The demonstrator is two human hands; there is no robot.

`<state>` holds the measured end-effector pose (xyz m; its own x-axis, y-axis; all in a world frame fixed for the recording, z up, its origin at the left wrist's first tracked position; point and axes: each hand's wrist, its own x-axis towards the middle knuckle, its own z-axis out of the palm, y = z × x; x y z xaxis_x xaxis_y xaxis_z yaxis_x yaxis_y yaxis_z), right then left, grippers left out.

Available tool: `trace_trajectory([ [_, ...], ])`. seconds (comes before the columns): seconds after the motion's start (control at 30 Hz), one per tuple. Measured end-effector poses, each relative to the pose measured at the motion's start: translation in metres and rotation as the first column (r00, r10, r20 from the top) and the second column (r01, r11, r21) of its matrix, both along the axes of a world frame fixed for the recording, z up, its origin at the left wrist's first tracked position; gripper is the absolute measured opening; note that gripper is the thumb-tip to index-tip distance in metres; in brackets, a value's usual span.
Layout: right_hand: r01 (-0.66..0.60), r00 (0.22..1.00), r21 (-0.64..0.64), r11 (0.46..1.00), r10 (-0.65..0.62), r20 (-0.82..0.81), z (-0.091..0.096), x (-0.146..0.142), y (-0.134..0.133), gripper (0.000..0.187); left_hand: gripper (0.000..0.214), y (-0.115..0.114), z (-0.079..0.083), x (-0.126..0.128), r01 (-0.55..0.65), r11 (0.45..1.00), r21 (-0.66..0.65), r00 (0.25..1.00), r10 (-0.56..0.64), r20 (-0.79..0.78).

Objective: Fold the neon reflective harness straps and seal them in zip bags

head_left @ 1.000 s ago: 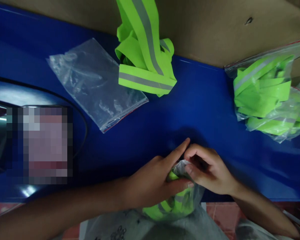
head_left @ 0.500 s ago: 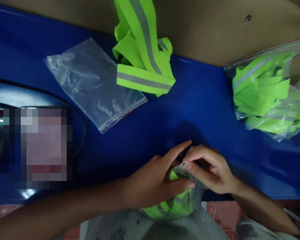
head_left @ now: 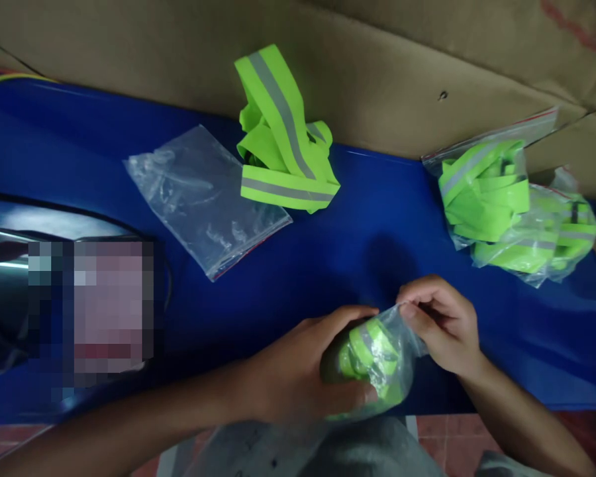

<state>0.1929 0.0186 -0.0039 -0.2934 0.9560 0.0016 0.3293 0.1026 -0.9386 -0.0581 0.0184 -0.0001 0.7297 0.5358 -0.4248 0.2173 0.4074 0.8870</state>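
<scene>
My left hand [head_left: 298, 371] is wrapped round a clear zip bag [head_left: 404, 341] at the table's front edge. A bundled neon-yellow reflective strap [head_left: 372, 348] with grey stripes shows inside the bag. My right hand [head_left: 442, 324] pinches the bag's upper right edge between thumb and fingers, pulling the plastic taut. Farther back lies a loose neon reflective strap [head_left: 288, 132], partly over a flat clear zip bag [head_left: 203, 199] with a red seal line. The underside of the held bag is hidden by my left hand.
Bagged neon straps [head_left: 487, 192] are piled at the right against cardboard boxes [head_left: 377, 86] along the back of the blue table [head_left: 357, 265]. At left are a blurred-out object [head_left: 109, 298] and a dark cable [head_left: 44, 209].
My right hand has drawn the bag's edge up and to the right, away from my left hand. More of the bagged strap shows. The camera view has shifted.
</scene>
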Motion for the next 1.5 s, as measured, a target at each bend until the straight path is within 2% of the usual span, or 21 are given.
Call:
trace_trajectory([
  [0.1, 0.055, 0.998, 0.021, 0.998, -0.056, 0.02, 0.0, 0.004, 0.002, 0.007, 0.072, 0.005, 0.007, -0.005, 0.001, 0.999, 0.046, 1.0, -0.001, -0.003],
  [0.2, 0.224, 0.973, 0.083, 0.971, -0.228, 0.036, 0.001, 0.01, 0.003, 0.004, 0.076, 0.01, 0.01, -0.01, -0.023, 0.992, 0.127, 0.998, 0.03, -0.058],
  [0.27, 0.354, 0.933, 0.098, 0.93, -0.358, 0.021, 0.0, 0.015, 0.006, 0.003, 0.069, 0.011, 0.01, -0.012, -0.047, 0.986, 0.16, 0.994, 0.063, -0.093],
  [0.33, 0.398, 0.917, 0.062, 0.915, -0.399, 0.001, -0.002, 0.019, 0.011, 0.009, 0.057, 0.012, 0.007, -0.011, -0.095, 0.982, 0.165, 0.989, 0.112, -0.099],
  [0.47, 0.313, 0.949, -0.033, 0.949, -0.311, 0.052, -0.007, 0.025, 0.022, 0.019, 0.055, 0.013, 0.0, -0.01, -0.27, 0.956, 0.116, 0.961, 0.275, -0.028],
  [0.57, 0.3, 0.952, -0.058, 0.952, -0.295, 0.078, -0.009, 0.028, 0.023, 0.023, 0.057, 0.014, -0.002, -0.01, -0.376, 0.926, 0.007, 0.925, 0.375, 0.054],
  [0.7, 0.333, 0.943, -0.016, 0.943, -0.332, 0.017, -0.011, 0.032, 0.017, 0.024, 0.054, 0.014, -0.001, -0.01, -0.381, 0.915, -0.132, 0.912, 0.396, 0.108],
  [0.8, 0.325, 0.946, -0.066, 0.943, -0.324, 0.02, -0.016, 0.036, 0.017, 0.022, 0.054, 0.013, -0.001, -0.01, -0.401, 0.896, -0.189, 0.895, 0.427, 0.126],
  [0.9, 0.236, 0.96, -0.209, 0.949, -0.261, -0.1, -0.019, 0.035, 0.022, 0.033, 0.046, 0.014, -0.002, -0.009, -0.463, 0.847, -0.26, 0.843, 0.512, 0.165],
  [1.0, 0.045, 0.942, -0.299, 0.953, -0.14, -0.304, -0.019, 0.03, 0.026, 0.053, 0.041, 0.013, -0.004, -0.01, -0.534, 0.793, -0.292, 0.772, 0.599, 0.213],
  [1.1, -0.076, 0.946, -0.316, 0.946, -0.032, -0.323, -0.016, 0.023, 0.026, 0.048, 0.041, 0.016, -0.005, -0.013, -0.626, 0.716, -0.308, 0.679, 0.695, 0.238],
  [1.17, -0.073, 0.975, -0.328, 0.942, -0.001, -0.222, -0.015, 0.02, 0.024, 0.04, 0.041, 0.021, -0.004, -0.017, -0.743, 0.618, -0.257, 0.547, 0.782, 0.299],
  [1.2, -0.058, 0.987, -0.337, 0.94, 0.004, -0.16, -0.014, 0.019, 0.023, 0.037, 0.041, 0.026, -0.002, -0.019, -0.822, 0.532, -0.205, 0.444, 0.823, 0.355],
  [1.27, -0.027, 0.997, -0.355, 0.935, 0.002, -0.072, -0.013, 0.018, 0.021, 0.033, 0.039, 0.037, 0.003, -0.025, -0.955, 0.285, -0.088, 0.21, 0.852, 0.48],
  [1.3, -0.016, 0.999, -0.362, 0.932, -0.002, -0.048, -0.013, 0.018, 0.021, 0.032, 0.034, 0.043, 0.006, -0.028, -0.984, 0.172, -0.043, 0.125, 0.846, 0.518],
  [1.33, -0.008, 1.0, -0.367, 0.93, -0.004, -0.031, -0.013, 0.018, 0.02, 0.031, 0.027, 0.049, 0.009, -0.033, -0.995, 0.095, -0.012, 0.075, 0.845, 0.53],
  [1.37, 0.0, 1.0, -0.371, 0.929, -0.006, -0.015, -0.013, 0.018, 0.02, 0.031, 0.018, 0.055, 0.013, -0.038, -0.997, 0.078, 0.01, 0.072, 0.855, 0.513],
  [1.4, 0.003, 1.0, -0.375, 0.927, -0.005, -0.003, -0.014, 0.018, 0.02, 0.03, 0.018, 0.06, 0.015, -0.043, -0.992, 0.128, 0.01, 0.119, 0.88, 0.46],
  [1.43, 0.004, 1.0, -0.378, 0.926, -0.001, 0.006, -0.014, 0.018, 0.019, 0.03, 0.026, 0.064, 0.017, -0.048, -0.988, 0.151, -0.008, 0.135, 0.902, 0.411],
  [1.5, 0.001, 1.0, -0.379, 0.926, 0.007, 0.019, -0.015, 0.018, 0.019, 0.03, 0.035, 0.07, 0.016, -0.056, -0.981, 0.163, -0.105, 0.124, 0.942, 0.312],
])
